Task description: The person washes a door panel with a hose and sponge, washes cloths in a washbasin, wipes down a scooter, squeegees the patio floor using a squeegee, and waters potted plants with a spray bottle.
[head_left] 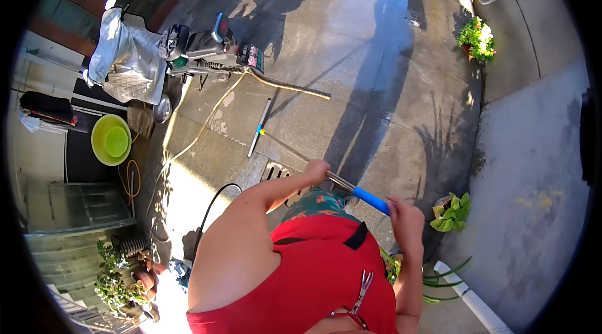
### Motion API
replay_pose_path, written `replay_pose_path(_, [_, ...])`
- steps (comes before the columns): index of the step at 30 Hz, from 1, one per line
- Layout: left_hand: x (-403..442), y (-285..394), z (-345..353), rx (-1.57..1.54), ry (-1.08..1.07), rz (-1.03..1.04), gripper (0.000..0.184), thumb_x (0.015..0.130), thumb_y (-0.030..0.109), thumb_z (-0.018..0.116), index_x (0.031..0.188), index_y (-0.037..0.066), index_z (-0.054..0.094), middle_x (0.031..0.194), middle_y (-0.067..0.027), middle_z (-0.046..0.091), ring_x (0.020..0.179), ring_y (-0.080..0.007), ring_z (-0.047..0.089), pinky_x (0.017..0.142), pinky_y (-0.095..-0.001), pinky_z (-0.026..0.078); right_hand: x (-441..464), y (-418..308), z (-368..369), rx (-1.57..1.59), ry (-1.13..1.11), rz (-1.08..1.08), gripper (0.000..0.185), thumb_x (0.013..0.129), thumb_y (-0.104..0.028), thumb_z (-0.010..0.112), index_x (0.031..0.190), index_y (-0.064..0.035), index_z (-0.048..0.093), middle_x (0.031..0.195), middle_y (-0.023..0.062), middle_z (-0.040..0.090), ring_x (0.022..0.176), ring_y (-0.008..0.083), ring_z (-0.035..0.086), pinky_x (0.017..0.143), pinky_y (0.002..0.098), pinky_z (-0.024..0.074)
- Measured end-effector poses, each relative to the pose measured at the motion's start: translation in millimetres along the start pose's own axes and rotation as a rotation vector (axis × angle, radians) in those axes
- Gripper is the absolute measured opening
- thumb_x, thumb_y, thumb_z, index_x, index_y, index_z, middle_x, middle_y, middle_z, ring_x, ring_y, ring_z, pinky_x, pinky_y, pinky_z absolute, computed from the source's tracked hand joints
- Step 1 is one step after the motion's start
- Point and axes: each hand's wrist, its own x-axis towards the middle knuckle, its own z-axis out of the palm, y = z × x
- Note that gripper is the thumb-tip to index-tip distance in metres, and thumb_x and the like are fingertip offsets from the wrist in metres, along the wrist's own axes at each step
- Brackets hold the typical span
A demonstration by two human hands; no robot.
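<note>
A floor squeegee (285,146) slants across the ground in front of me. Its long thin blade (254,141) lies on the concrete to the left, with a blue and yellow joint where the pole meets it. Around the metal part of the pole, my left hand (316,172) is closed. My right hand (406,221) grips the far end of the blue handle sleeve (371,200), close to my right side. A slotted floor drain (276,173) shows partly behind my left forearm.
A scooter (210,45) with a silver cover (128,58) stands at the upper left. A pale hose (207,117) runs over the concrete. Left are a yellow-green basin (95,139) and potted plants (113,284). Along the right wall grow a flowering plant (476,39) and a leafy plant (451,213).
</note>
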Motion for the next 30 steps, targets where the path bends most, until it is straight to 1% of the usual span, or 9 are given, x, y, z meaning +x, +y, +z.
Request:
replay_pose_path(4, [-11, -18, 13, 0.011, -0.056, -0.198, 0.013, 0.072, 0.029, 0.07, 0.075, 0.016, 0.068, 0.078, -0.0093, 0.067, 0.081, -0.0311, 0.066, 0.067, -0.0447, 0.051, 6, -10, 20, -0.105, -0.11, -0.062, 0.016, 0.089, -0.023, 0.06, 0.099, -0.0144, 0.068, 0.079, 0.0151, 0.066, 0.068, 0.0354, 0.064, 0.061, 0.044, 0.0494])
replay_pose_path(7, [3, 37, 14, -0.022, 0.04, -0.046, 0.011, 0.072, 0.028, 0.069, 0.077, 0.019, 0.069, 0.08, -0.0057, 0.067, 0.085, -0.0294, 0.064, 0.071, -0.0449, 0.047, -10, 2, -18, 0.022, 0.029, 0.021, 0.017, 0.088, -0.012, 0.062, 0.103, -0.0099, 0.068, 0.077, 0.0187, 0.065, 0.066, 0.0334, 0.064, 0.058, 0.039, 0.0475])
replay_pose_path(11, [40, 155, 54, -0.269, 0.192, 0.184, 0.01, 0.068, 0.021, 0.071, 0.076, 0.019, 0.067, 0.078, -0.005, 0.066, 0.082, -0.0281, 0.062, 0.07, -0.0449, 0.042, -54, 19, -103, 0.009, 0.091, 0.34, 0.026, 0.096, -0.02, 0.055, 0.112, -0.0017, 0.065, 0.076, 0.0126, 0.064, 0.067, 0.0139, 0.057, 0.062, 0.0316, 0.0474])
replay_pose_path(14, [51, 252, 43, -0.479, 0.259, 0.477, 0.012, 0.065, 0.02, 0.071, 0.075, 0.016, 0.065, 0.069, -0.0097, 0.063, 0.069, -0.0351, 0.062, 0.06, -0.0463, 0.046, -105, 36, -158, -0.022, 0.308, 0.196, 0.034, 0.098, -0.021, 0.05, 0.119, 0.0032, 0.059, 0.093, 0.0154, 0.066, 0.082, 0.0204, 0.061, 0.074, 0.0315, 0.0488])
replay_pose_path(16, [56, 304, 30, -0.509, 0.168, 0.576, 0.012, 0.074, 0.029, 0.067, 0.078, 0.017, 0.066, 0.073, -0.0078, 0.065, 0.072, -0.0331, 0.063, 0.062, -0.0463, 0.047, -125, -33, -184, -0.376, 0.388, 0.269, 0.024, 0.093, -0.017, 0.059, 0.111, -0.0043, 0.067, 0.087, 0.0144, 0.071, 0.07, 0.0245, 0.067, 0.058, 0.0357, 0.0515])
replay_pose_path(20, [75, 352, 10, -0.52, 0.012, 0.628, 0.034, 0.076, 0.046, 0.065, 0.09, 0.015, 0.069, 0.083, -0.0075, 0.068, 0.084, -0.0314, 0.065, 0.069, -0.044, 0.05, -130, -69, -194, -0.518, 0.264, 0.393, 0.023, 0.093, -0.013, 0.057, 0.107, 0.0024, 0.067, 0.091, 0.0154, 0.07, 0.075, 0.0241, 0.069, 0.063, 0.0324, 0.0549])
replay_pose_path(24, [83, 354, 4, -0.46, 0.009, 0.621, 0.036, 0.075, 0.046, 0.066, 0.089, 0.013, 0.069, 0.083, -0.0073, 0.068, 0.081, -0.0313, 0.065, 0.069, -0.0419, 0.051, -130, -81, -189, -0.38, 0.54, 0.084, 0.022, 0.09, -0.009, 0.063, 0.107, 0.0054, 0.065, 0.092, 0.0164, 0.07, 0.073, 0.0249, 0.069, 0.062, 0.0329, 0.0545])
replay_pose_path(28, [50, 266, -30, -0.326, 0.118, 0.517, 0.021, 0.07, 0.03, 0.072, 0.073, 0.011, 0.063, 0.079, -0.0109, 0.064, 0.081, -0.0313, 0.063, 0.068, -0.0414, 0.047, -100, -65, -187, -0.405, 0.352, 0.229, 0.029, 0.088, -0.012, 0.067, 0.111, 0.0054, 0.063, 0.094, 0.021, 0.069, 0.074, 0.0295, 0.068, 0.065, 0.0349, 0.0559])
replay_pose_path(30, [62, 191, 15, -0.425, 0.246, 0.478, 0.017, 0.073, 0.027, 0.068, 0.075, 0.01, 0.063, 0.081, -0.0124, 0.063, 0.083, -0.0302, 0.062, 0.071, -0.0413, 0.048, -66, -52, -165, -0.37, 0.133, 0.273, 0.044, 0.091, -0.021, 0.063, 0.132, -0.0102, 0.053, 0.101, 0.0154, 0.07, 0.089, 0.0283, 0.068, 0.077, 0.0371, 0.0564])
